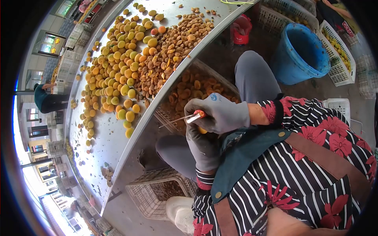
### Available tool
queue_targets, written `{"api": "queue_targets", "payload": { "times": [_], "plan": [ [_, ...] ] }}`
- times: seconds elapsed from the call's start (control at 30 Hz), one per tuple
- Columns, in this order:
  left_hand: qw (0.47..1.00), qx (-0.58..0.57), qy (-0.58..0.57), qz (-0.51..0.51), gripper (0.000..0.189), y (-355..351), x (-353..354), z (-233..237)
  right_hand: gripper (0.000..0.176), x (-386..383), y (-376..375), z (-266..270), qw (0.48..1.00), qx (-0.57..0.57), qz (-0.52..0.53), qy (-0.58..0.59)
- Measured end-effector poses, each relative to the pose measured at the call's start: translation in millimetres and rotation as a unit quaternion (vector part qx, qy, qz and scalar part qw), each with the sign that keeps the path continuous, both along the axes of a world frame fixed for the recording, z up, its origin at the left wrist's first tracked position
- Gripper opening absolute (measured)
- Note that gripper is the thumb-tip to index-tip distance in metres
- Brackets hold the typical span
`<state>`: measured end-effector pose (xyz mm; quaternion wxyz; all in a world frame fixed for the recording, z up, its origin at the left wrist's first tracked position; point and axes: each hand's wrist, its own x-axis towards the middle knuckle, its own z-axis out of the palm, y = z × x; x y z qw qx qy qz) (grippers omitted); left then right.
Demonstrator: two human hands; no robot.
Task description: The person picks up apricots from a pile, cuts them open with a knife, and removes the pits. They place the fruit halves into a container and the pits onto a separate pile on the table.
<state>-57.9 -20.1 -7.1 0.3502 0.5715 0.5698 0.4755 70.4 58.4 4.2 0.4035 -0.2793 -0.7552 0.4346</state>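
Note:
My right hand (pixel 220 112), in a grey glove, is closed around a small orange-handled knife (pixel 201 113); its thin metal part points toward the table. Just below it, my left hand (pixel 202 147), also gloved, is closed close against the right. A bit of orange apricot (pixel 202 130) shows between the two hands, mostly hidden by the fingers. Under the hands stands a crate of halved apricots (pixel 191 88). Beyond it, whole yellow-orange apricots (pixel 114 78) lie spread over the metal table (pixel 104 137), with a heap of brown apricot pits (pixel 177 43) along its near edge.
A blue bucket (pixel 301 55) stands at upper right beside a white crate of fruit (pixel 336 51). A red container (pixel 241 29) sits under the table edge. Near my left leg is a crate (pixel 147 196) with brown contents. Another person (pixel 47 98) bends beyond the table.

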Motion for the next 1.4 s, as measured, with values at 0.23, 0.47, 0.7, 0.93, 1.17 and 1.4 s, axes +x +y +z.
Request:
{"api": "queue_targets", "payload": {
  "times": [0.23,0.47,0.7,0.93,1.17,1.4],
  "plan": [
    [0.991,0.000,-0.130,-0.035,0.031,10,3,-17,0.026,8,2,-7,0.994,0.099,-0.011,-0.048],
    [0.996,0.007,-0.071,0.056,0.062,17,9,8,0.025,4,-3,-14,0.966,-0.203,0.010,0.158],
    [0.996,-0.045,-0.068,0.032,0.077,5,0,0,0.031,7,-7,-7,0.999,-0.016,-0.012,0.045],
    [0.983,0.126,0.124,-0.051,0.043,9,6,-7,0.035,9,-5,-13,0.997,0.073,-0.031,-0.018],
    [0.955,-0.087,-0.265,-0.097,0.041,9,9,-10,0.034,16,-9,-4,0.989,0.133,-0.031,-0.063],
    [0.934,-0.079,-0.342,0.072,0.046,2,28,28,0.025,9,-15,-1,0.977,-0.143,-0.099,0.122]
  ]
}}
